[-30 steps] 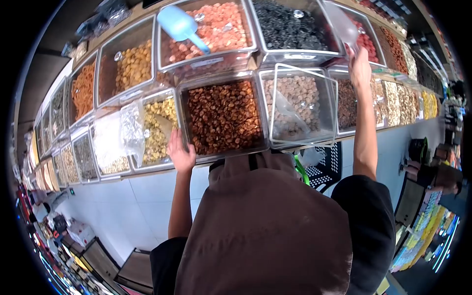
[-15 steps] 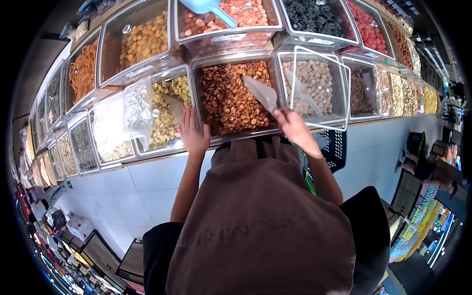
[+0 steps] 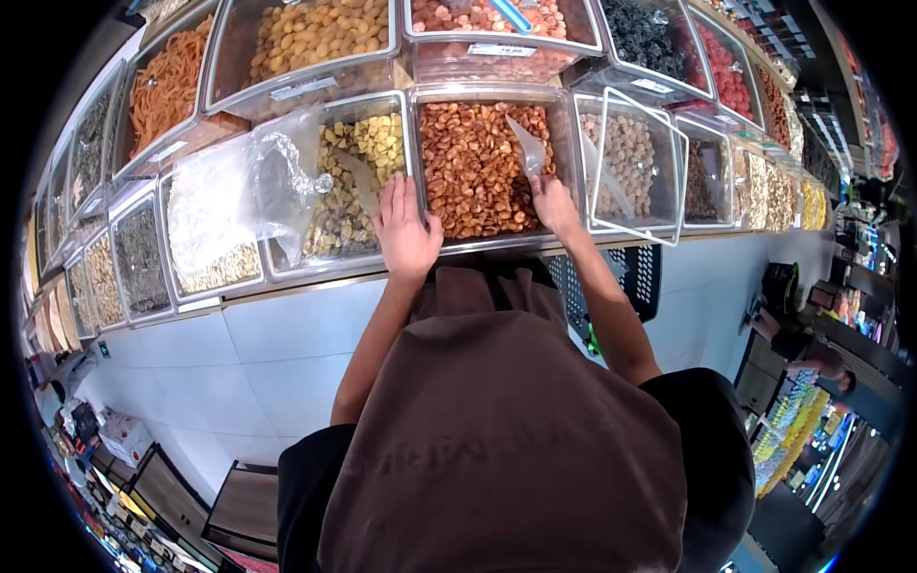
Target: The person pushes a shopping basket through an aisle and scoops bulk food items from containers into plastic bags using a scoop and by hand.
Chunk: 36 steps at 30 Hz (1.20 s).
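Note:
My right hand (image 3: 555, 204) is closed around the handle of a translucent scoop (image 3: 528, 147). The scoop's blade lies over the reddish-brown bean-like pieces (image 3: 468, 172) that fill a clear bin, near its right side. My left hand (image 3: 408, 229) rests with fingers stretched along the rim between this bin and the neighbouring bin of yellow chunks (image 3: 368, 153). In that neighbouring bin, another clear scoop (image 3: 357, 177) leans among the chunks.
A crumpled clear plastic bag (image 3: 287, 177) lies over the bins at left. To the right, a tilted clear lid (image 3: 680, 181) sits on a bin of pale round pieces (image 3: 626, 153). A dark perforated basket (image 3: 642, 282) is below the counter edge. Behind stand more bins, including yellow fruit (image 3: 325, 38).
The view has shifted, so the bins appear further right. My right hand has moved from the bin's front corner further in over the brown pieces, and the scoop points more steeply away.

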Each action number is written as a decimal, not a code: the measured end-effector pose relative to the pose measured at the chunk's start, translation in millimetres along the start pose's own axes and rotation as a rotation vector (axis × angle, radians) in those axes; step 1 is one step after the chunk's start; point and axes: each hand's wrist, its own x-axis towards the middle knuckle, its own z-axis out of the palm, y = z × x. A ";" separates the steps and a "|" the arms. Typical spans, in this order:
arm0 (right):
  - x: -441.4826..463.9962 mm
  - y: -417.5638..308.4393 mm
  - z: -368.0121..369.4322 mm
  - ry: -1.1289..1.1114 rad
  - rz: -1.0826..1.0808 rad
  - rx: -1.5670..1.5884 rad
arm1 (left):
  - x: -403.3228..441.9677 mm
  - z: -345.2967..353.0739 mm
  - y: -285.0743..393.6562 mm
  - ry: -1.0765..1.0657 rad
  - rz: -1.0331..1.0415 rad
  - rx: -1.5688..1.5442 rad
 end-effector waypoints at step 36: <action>-83.2 -41.3 -41.7 -0.410 -0.270 0.250 | 2.6 0.9 -1.2 -0.043 0.075 0.027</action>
